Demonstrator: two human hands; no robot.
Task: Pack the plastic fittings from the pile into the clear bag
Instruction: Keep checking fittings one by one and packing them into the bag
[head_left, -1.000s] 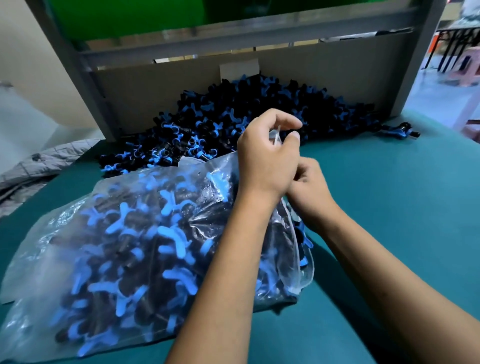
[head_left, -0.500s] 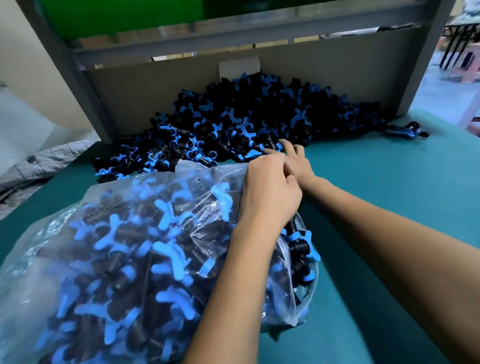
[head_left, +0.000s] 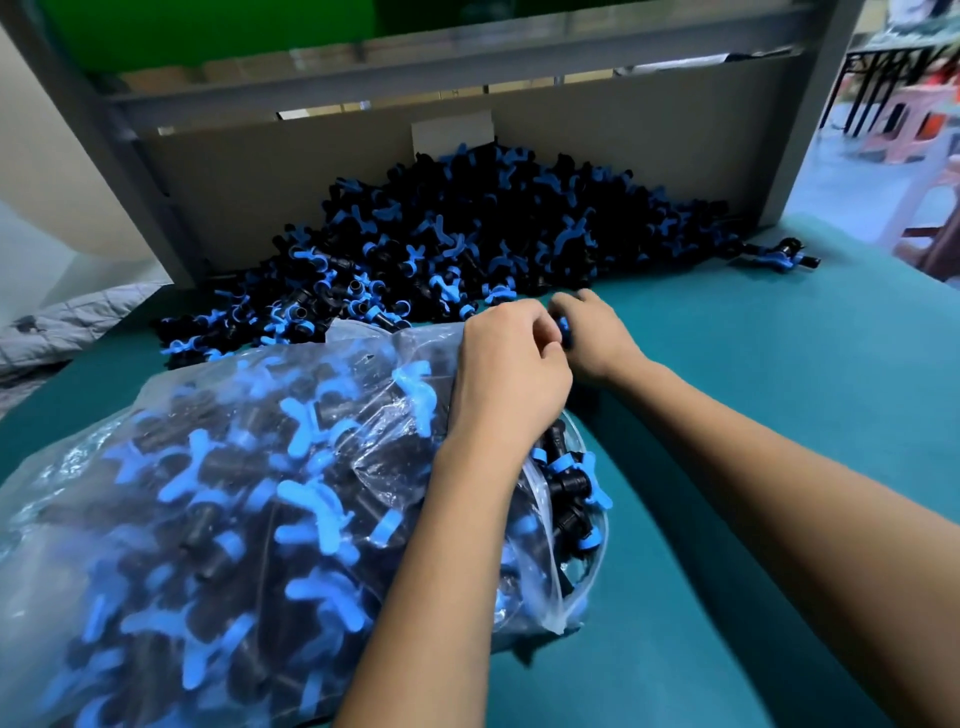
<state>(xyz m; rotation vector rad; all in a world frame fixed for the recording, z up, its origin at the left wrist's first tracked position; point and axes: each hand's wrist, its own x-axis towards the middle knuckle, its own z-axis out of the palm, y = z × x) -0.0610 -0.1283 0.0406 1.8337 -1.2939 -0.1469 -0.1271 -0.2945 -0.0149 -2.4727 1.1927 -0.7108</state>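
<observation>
The clear bag (head_left: 218, 519) lies on its side on the teal table (head_left: 753, 374), in front of me and to my left, its mouth turned toward my right. Through the wrinkled film I see it packed nearly full with plastic fittings (head_left: 311, 514): short black barrels, each carrying a bright blue winged handle. A few fittings show at the open mouth (head_left: 566, 483), where the film's edge curls back.

The pile (head_left: 467, 244) of the same black-and-blue fittings is heaped at the far side of the table against a grey board (head_left: 260, 197) held in a grey metal frame (head_left: 810, 104); its near edge comes just beside the bag's upper rim. A small cluster of fittings (head_left: 779, 254) lies apart at the pile's right end.

My left hand (head_left: 511, 374) rests on the bag at its upper rim, fingers curled downward over the film; whether they actually pinch the plastic I cannot tell, as the fingertips are hidden. My right hand (head_left: 592, 338) sits just beside it, touching it, at the pile's near edge. Its fingers are curled round one fitting (head_left: 563, 330), of which only a blue part and a dark body show between the two hands.

A grey quilted cloth (head_left: 67, 322) lies beyond the table's left edge.
</observation>
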